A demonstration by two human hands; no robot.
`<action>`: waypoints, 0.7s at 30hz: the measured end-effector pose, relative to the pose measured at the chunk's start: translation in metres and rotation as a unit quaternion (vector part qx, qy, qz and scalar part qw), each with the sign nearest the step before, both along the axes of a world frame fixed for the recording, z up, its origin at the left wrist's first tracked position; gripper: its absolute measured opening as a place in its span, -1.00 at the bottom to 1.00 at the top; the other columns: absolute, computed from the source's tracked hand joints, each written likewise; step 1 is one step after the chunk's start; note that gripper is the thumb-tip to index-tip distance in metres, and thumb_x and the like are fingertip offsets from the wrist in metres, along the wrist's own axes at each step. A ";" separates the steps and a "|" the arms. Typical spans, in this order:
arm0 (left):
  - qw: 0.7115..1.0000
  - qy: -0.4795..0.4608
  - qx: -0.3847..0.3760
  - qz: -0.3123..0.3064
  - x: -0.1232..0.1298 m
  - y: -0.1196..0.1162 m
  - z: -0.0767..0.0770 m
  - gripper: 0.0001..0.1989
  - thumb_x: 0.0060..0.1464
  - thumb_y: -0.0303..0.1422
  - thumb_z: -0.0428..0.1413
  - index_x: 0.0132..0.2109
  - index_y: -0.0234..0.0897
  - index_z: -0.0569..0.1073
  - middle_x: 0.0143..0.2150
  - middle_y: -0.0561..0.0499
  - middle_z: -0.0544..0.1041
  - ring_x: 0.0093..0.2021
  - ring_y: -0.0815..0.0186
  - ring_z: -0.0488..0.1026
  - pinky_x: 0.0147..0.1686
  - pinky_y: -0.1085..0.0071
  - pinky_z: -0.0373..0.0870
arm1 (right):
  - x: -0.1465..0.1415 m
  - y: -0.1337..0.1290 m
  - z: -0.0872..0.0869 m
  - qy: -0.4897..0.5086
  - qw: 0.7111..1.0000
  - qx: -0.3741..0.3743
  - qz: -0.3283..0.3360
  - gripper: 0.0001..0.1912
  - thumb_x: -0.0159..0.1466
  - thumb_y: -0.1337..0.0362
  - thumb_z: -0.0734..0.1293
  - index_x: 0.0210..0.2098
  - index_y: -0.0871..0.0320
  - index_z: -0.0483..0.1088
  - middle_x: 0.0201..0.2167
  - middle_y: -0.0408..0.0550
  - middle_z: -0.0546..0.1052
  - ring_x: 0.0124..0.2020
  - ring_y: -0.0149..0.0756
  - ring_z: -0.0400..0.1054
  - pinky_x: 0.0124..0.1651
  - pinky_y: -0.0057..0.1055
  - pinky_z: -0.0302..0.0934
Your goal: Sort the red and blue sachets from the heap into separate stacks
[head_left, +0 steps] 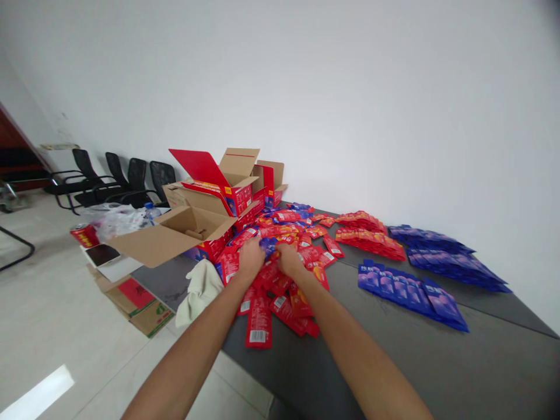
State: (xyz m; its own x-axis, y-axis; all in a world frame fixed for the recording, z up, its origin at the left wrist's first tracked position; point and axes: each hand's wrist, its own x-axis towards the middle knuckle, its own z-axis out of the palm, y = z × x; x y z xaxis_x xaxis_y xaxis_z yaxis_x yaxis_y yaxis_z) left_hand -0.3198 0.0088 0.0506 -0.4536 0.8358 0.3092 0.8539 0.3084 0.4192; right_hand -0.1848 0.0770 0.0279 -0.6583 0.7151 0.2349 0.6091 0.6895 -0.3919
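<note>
Both my hands reach into a heaped pile of red pouches (259, 324) in the middle of the table. My left hand (251, 256) is closed at the edge of a blue pouch (268, 246) and appears to grip it. Just right of that, my right hand (287, 259) has curled fingers low among the red pouches; what is in them is hidden. Some blue pouches are mixed into the pile. Right of the pile, overlapping red pouches (370, 242) lie in rows. Farther right are rows of blue pouches (455, 265), with a shorter blue row (411, 291) nearer me.
An open brown carton (151, 242) and open red boxes (238, 198) stand behind and left of the pile. A pale cloth (199, 291) hangs at the table's left edge. Beyond are a phone (102, 255), a red can (85, 235), plastic bags and black chairs (136, 178). A white wall backs the table.
</note>
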 end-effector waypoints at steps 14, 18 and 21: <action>0.986 0.128 -0.109 -0.005 0.002 0.010 -0.026 -0.59 0.26 -0.36 -0.04 0.23 -0.24 0.31 0.25 -0.29 0.33 0.28 -0.16 0.17 0.11 -0.32 0.16 | -0.017 -0.008 -0.015 0.018 0.999 -0.017 -0.023 -0.58 0.14 0.49 0.23 -0.03 0.17 0.45 -0.01 0.08 0.52 0.07 -0.16 0.33 0.11 -0.32 0.13; 0.982 0.163 -0.092 0.002 0.011 0.007 -0.024 -0.57 0.30 -0.49 -0.21 0.23 -0.33 0.30 0.24 -0.33 0.32 0.25 -0.08 0.25 0.10 -0.20 0.27 | -0.013 -0.009 -0.018 0.042 0.999 -0.021 -0.025 -0.58 0.11 0.50 0.24 -0.05 0.19 0.46 -0.02 0.10 0.53 0.04 -0.15 0.35 0.11 -0.31 0.14; 0.983 0.157 -0.091 -0.017 0.008 0.005 -0.019 -0.58 0.29 -0.50 -0.19 0.22 -0.32 0.32 0.26 -0.31 0.32 0.22 0.00 0.31 0.09 0.01 0.36 | -0.008 -0.009 -0.020 0.070 0.997 -0.020 -0.017 -0.54 0.08 0.52 0.24 -0.04 0.19 0.46 -0.01 0.09 0.52 0.07 -0.15 0.34 0.14 -0.30 0.14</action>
State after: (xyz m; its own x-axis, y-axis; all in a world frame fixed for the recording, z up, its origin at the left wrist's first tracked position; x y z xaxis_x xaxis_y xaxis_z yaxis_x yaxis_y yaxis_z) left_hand -0.3121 0.0142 0.0313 -0.3307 0.9035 0.2727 0.9435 0.3230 0.0740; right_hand -0.1932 0.0677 0.0080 -0.5973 0.7465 0.2932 0.5691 0.6521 -0.5009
